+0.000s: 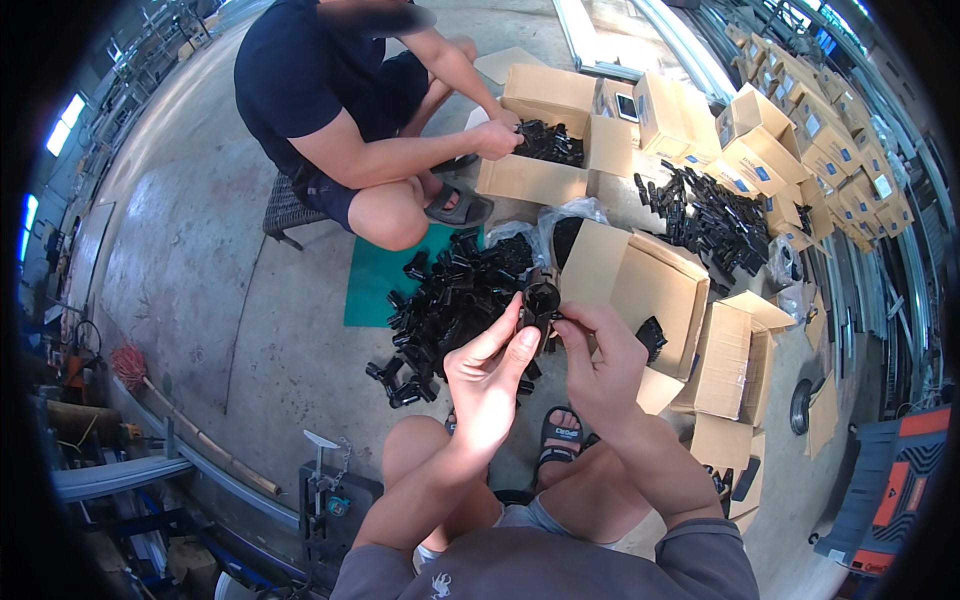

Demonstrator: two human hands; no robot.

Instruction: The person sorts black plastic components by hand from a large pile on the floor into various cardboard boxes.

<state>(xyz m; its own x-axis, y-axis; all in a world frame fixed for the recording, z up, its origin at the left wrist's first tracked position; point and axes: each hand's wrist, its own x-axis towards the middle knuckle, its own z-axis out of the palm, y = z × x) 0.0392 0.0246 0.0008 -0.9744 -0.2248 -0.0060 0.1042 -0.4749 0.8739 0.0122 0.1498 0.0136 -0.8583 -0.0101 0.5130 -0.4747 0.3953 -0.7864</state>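
Note:
In front of me, my left hand (488,368) is closed round a glossy black tube-shaped fitting (541,297), its round opening facing up. My right hand (606,362) pinches at the fitting's right side. Something small and dark shows at those fingertips, too small to name. Below and left of my hands, a heap of similar black fittings (440,305) lies on the floor, partly over a green sheet (370,285). An open cardboard box (650,285) stands just beyond my right hand, with a black piece (651,338) at its near side.
Across from me, a seated person (330,110) works with both hands over a box (535,182) of black parts. Another black heap (705,215) lies at right, near stacked cartons (820,120). A smaller open box (735,360) and an orange-and-grey case (890,490) stand at right; a broom (200,430) lies left.

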